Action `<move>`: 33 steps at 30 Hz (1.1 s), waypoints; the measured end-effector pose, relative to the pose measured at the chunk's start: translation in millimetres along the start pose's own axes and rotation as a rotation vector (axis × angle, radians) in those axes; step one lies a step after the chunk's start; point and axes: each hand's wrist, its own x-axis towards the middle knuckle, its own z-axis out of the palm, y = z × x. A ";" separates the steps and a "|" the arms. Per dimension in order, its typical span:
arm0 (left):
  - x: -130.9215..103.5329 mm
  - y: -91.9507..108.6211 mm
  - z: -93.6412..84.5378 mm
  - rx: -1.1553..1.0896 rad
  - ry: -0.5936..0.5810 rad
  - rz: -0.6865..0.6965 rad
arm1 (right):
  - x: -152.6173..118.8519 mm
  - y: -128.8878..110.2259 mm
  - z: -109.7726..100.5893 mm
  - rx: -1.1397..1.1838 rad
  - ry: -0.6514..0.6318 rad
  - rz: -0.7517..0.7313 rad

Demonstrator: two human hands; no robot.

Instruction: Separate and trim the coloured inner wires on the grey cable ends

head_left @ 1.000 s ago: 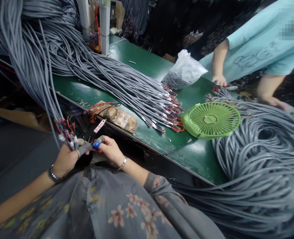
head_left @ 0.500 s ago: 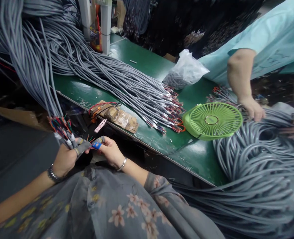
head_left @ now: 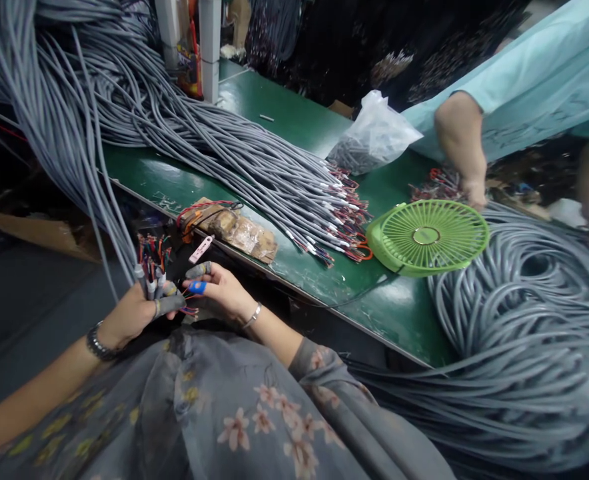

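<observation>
My left hand [head_left: 137,311] is closed around the ends of several grey cables [head_left: 117,230]. Their stripped coloured wires [head_left: 153,252] stick up above the fist, with white bands below them. Thin wires [head_left: 189,310] also poke out to the right past the covered thumb. My right hand [head_left: 222,290] is beside it, its thumb wrapped in blue and a grey cover on a finger. Thumb and forefinger appear to pinch the fine wires coming from the left hand; the exact contact is too small to see clearly.
A thick bundle of grey cables [head_left: 254,157] lies along the green table [head_left: 404,313]. On it are a green fan [head_left: 427,237], a plastic bag [head_left: 374,133] and a taped cardboard piece [head_left: 244,233]. Coiled cables [head_left: 524,320] fill the right, where a co-worker's arm [head_left: 462,143] reaches in.
The cable ends in my left hand have swung right and now stand more upright. My right hand has shifted slightly. The co-worker's hands have moved, one leftward behind the fan.
</observation>
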 end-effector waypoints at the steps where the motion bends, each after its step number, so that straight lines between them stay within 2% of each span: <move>1: 0.3 -0.4 -0.7 0.014 -0.013 0.000 | 1.7 -0.1 0.2 0.001 -0.019 -0.007; 5: 0.9 1.5 -2.1 0.042 -0.041 -0.002 | 5.9 3.4 1.5 -0.018 -0.075 -0.021; 11: -0.1 7.9 -0.2 0.011 -0.051 -0.039 | 8.0 6.9 5.0 -0.087 -0.076 -0.034; 16: 1.7 1.5 0.8 -0.045 -0.040 -0.112 | 9.0 6.5 6.7 -0.116 -0.076 -0.060; 20: 3.3 -3.2 0.7 -0.019 -0.075 -0.075 | 9.8 6.8 8.5 -0.139 -0.064 -0.058; 25: 2.5 2.0 1.5 -0.021 -0.036 -0.045 | 11.1 6.0 10.0 -0.111 -0.084 -0.027; 29: 1.7 5.5 -0.2 0.003 -0.054 -0.057 | 9.0 1.0 2.8 -0.063 -0.061 -0.006; 33: 3.0 2.1 -1.8 0.012 -0.080 -0.043 | 8.5 0.2 -4.5 -0.057 -0.113 0.042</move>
